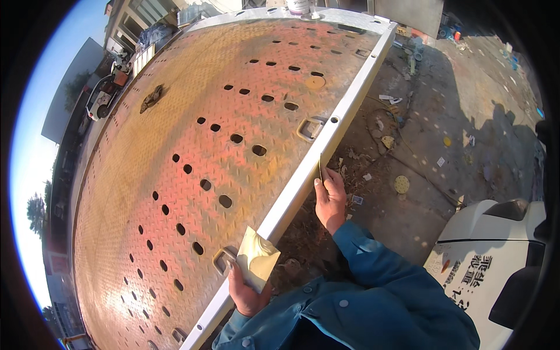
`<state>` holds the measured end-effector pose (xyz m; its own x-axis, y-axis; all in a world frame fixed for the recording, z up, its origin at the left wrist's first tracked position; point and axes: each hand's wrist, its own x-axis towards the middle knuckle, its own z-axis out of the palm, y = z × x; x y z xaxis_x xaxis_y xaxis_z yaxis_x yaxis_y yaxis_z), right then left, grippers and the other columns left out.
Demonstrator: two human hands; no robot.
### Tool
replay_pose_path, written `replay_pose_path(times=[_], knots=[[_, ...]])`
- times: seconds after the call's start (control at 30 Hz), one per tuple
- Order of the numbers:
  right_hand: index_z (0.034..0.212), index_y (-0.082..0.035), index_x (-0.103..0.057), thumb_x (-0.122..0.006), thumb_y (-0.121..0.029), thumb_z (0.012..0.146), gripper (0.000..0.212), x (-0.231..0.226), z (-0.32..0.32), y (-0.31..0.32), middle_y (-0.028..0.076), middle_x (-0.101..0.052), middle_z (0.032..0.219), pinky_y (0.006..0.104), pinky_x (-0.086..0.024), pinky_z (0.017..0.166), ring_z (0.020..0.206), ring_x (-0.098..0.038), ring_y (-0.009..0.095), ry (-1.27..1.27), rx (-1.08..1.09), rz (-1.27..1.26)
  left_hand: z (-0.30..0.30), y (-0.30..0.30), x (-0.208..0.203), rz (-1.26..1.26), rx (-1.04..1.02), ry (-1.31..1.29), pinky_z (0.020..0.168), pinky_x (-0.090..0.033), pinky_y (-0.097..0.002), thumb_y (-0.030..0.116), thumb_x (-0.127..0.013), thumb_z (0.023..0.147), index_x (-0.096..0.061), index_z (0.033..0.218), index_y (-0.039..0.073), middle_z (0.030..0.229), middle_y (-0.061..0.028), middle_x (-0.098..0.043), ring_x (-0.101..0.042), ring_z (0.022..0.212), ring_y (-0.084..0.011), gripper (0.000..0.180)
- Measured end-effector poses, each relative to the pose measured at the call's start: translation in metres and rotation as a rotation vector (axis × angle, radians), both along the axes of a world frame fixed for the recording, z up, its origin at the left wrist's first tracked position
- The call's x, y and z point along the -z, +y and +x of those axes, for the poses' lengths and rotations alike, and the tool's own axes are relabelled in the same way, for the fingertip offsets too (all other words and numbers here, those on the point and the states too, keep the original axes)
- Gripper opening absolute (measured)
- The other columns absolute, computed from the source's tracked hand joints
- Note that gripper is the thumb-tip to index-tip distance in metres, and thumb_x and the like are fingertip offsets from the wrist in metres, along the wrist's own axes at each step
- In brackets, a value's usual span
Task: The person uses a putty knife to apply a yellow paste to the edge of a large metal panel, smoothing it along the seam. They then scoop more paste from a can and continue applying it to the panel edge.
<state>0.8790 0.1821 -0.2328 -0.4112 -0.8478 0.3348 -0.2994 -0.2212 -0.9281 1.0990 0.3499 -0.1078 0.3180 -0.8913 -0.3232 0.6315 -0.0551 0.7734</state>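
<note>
My left hand point(249, 293) is closed around a pale yellow putty board point(257, 263) with a smooth cream smear on it. The board rests over the white edge rail point(295, 185) of a large steel tread-plate bed point(146, 131). Farther along that rail, my right hand point(331, 196) pinches a thin flat scraper point(320, 166). The scraper shows nearly edge-on, its tip against the rail's outer side. Worn red and yellow paint covers the bed, which has rows of oval holes. A metal tie-down loop point(222, 261) lies beside my left hand.
Another tie-down loop point(309, 129) sits inside the rail ahead of my right hand. A white can point(298, 7) stands on the far edge. A dark crumpled item point(153, 98) lies on the bed. Litter and a yellow disc point(401, 184) dot the ground, and a white vehicle point(478, 262) stands at right.
</note>
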Motion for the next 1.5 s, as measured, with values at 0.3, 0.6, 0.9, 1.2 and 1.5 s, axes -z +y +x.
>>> replay_pose_path(times=[0.3, 0.6, 0.9, 1.2, 1.5], knots=[[0.15, 0.002, -0.07, -0.065, -0.01, 0.117, 0.036, 0.017, 0.001, 0.066, 0.015, -0.072, 0.144, 0.0401, -0.057, 0.103, 0.115, -0.071, 0.026, -0.335, -0.279, 0.051, -0.004, 0.003, -0.002, -0.008, 0.057, -0.035, 0.115, -0.056, -0.0515, 0.052, -0.058, 0.115, -0.058, 0.156, 0.004, 0.146, -0.0161, -0.074, -0.073, 0.131, -0.035, 0.062], [0.146, 0.011, -0.069, -0.064, -0.012, 0.115, 0.039, 0.058, -0.126, -0.094, 0.004, -0.075, 0.12, 0.0311, -0.05, 0.091, 0.102, -0.058, 0.009, -0.691, 0.104, 0.16, 0.001, 0.018, -0.015, -0.063, 0.176, -0.083, 0.119, -0.052, -0.0551, 0.053, -0.055, 0.116, -0.055, 0.16, 0.004, 0.153, -0.0182, -0.069, -0.068, 0.137, -0.0364, 0.066], [0.153, -0.004, -0.071, -0.063, -0.001, 0.113, 0.041, 0.056, -0.059, -0.071, 0.01, -0.073, 0.151, 0.0394, -0.054, 0.117, 0.137, -0.069, 0.024, -0.461, 0.048, 0.083, 0.015, 0.037, -0.009, 0.015, 0.052, -0.093, 0.115, -0.055, -0.0514, 0.058, -0.053, 0.117, -0.055, 0.157, -0.003, 0.145, -0.0194, -0.072, -0.071, 0.131, -0.0347, 0.073], [0.155, -0.001, -0.067, -0.067, 0.004, 0.108, 0.047, 0.02, 0.068, 0.101, 0.017, -0.069, 0.15, 0.0399, -0.055, 0.114, 0.137, -0.068, 0.033, -0.161, -0.212, 0.022, 0.038, 0.057, -0.001, 0.001, 0.032, -0.033, 0.116, -0.055, -0.0512, 0.058, -0.054, 0.117, -0.056, 0.158, -0.003, 0.148, -0.0179, -0.072, -0.072, 0.132, -0.0336, 0.074], [0.151, 0.004, -0.069, -0.06, -0.008, 0.118, 0.037, -0.016, 0.07, 0.186, 0.011, -0.076, 0.14, 0.032, -0.055, 0.108, 0.127, -0.068, 0.014, -0.595, -0.469, 0.262, 0.059, 0.082, 0.013, -0.035, 0.091, 0.01, 0.118, -0.055, -0.0523, 0.053, -0.057, 0.117, -0.056, 0.156, -0.003, 0.146, -0.0193, -0.072, -0.072, 0.133, -0.0354, 0.068]])
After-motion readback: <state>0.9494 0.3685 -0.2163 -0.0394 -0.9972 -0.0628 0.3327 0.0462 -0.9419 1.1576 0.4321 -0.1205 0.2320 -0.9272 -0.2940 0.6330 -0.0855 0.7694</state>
